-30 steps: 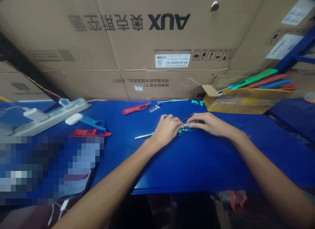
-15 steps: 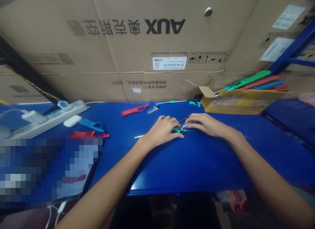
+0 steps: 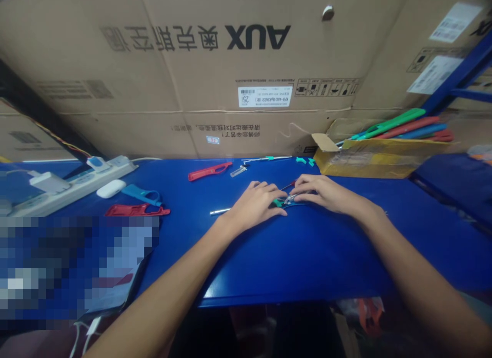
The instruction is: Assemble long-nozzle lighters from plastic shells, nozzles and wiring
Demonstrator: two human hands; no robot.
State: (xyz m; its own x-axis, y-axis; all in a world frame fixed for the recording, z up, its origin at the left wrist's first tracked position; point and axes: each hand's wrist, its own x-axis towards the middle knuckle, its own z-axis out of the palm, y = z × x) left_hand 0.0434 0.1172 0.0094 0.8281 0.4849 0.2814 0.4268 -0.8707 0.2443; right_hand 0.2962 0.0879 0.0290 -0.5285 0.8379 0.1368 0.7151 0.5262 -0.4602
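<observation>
My left hand [image 3: 258, 204] is closed around a long-necked lighter lying on the blue table. The lighter's metal tube [image 3: 219, 212] sticks out to the left of that wrist. Between my hands show a green piece [image 3: 277, 202] and a bit of the blue handle shell [image 3: 298, 203]. The fingers of my right hand [image 3: 323, 194] pinch a small shiny, clear-looking part [image 3: 291, 198] over the lighter's handle; its exact kind is too small to make out. A thin dark rod with a red end [image 3: 292, 183] shows just behind the fingertips.
Behind lie a red shell [image 3: 209, 172], a small clear part [image 3: 239, 171], a metal tube [image 3: 265, 158] and green pieces [image 3: 305, 161]. An open carton [image 3: 365, 158] of lighters stands right. Left are blue [image 3: 141, 194] and red [image 3: 134, 210] shells and a power strip [image 3: 88, 182].
The fingers of my right hand have shifted slightly around the small shiny part. My left hand stays in place on the lighter. The camera view has moved a little.
</observation>
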